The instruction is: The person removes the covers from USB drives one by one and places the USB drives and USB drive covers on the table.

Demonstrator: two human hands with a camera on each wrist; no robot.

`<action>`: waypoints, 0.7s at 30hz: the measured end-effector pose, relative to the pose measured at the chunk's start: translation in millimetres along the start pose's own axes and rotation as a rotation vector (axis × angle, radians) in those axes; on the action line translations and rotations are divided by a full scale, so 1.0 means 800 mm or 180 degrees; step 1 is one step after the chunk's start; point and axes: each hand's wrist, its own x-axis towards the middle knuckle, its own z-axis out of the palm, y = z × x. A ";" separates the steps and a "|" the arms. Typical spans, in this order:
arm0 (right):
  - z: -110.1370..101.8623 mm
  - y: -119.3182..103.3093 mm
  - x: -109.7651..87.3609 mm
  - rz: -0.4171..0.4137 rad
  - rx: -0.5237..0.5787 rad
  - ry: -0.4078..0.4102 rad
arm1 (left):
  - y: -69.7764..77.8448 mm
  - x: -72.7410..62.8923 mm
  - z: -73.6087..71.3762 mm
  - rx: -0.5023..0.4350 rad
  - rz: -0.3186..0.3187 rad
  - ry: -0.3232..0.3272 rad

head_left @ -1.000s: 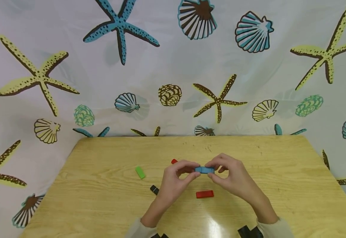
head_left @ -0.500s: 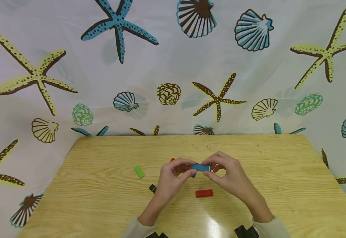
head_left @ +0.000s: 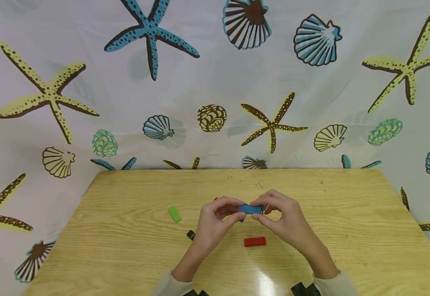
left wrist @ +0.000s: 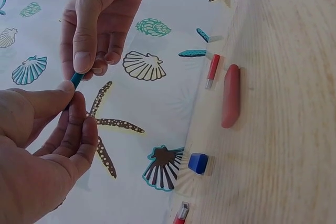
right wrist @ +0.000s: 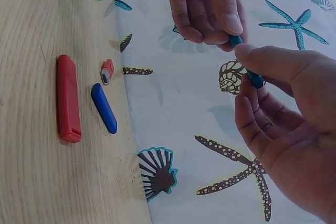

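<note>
Between both hands, a small blue USB stick point(head_left: 250, 209) is held up over the table, lying crosswise. My left hand point(head_left: 215, 228) pinches its left end between thumb and fingertips. At the other end, my right hand point(head_left: 287, 218) has the same kind of pinch. In the right wrist view the teal-looking stick point(right wrist: 255, 80) shows edge-on, and the fingertips cover much of it. A red, bar-shaped stick point(head_left: 255, 241) lies on the table nearer the person, below the hands.
On the wooden table point(head_left: 126, 255) lie a green piece point(head_left: 174, 214), a black stick point(head_left: 190, 234) partly behind the left wrist, a blue piece point(right wrist: 104, 108) and a red USB stick point(right wrist: 106, 71) with a metal plug. A patterned curtain point(head_left: 215, 82) hangs behind the table's far edge.
Both hands have shifted slightly left, and the blue USB stick has tilted, showing more of its broad face. A blue piece on the table has come into sight by the left fingertips.
</note>
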 end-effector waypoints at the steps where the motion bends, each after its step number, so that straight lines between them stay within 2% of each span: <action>1: 0.000 0.000 0.000 -0.0006 -0.0001 0.0006 | 0.000 0.000 0.000 0.0000 0.0009 -0.0001; 10: 0.002 -0.002 0.001 -0.0112 0.0014 0.0070 | 0.001 0.001 -0.003 0.0024 -0.0001 0.0029; 21: 0.001 -0.001 0.001 -0.0168 0.0015 0.0025 | 0.001 0.002 -0.006 0.0053 -0.0056 -0.0006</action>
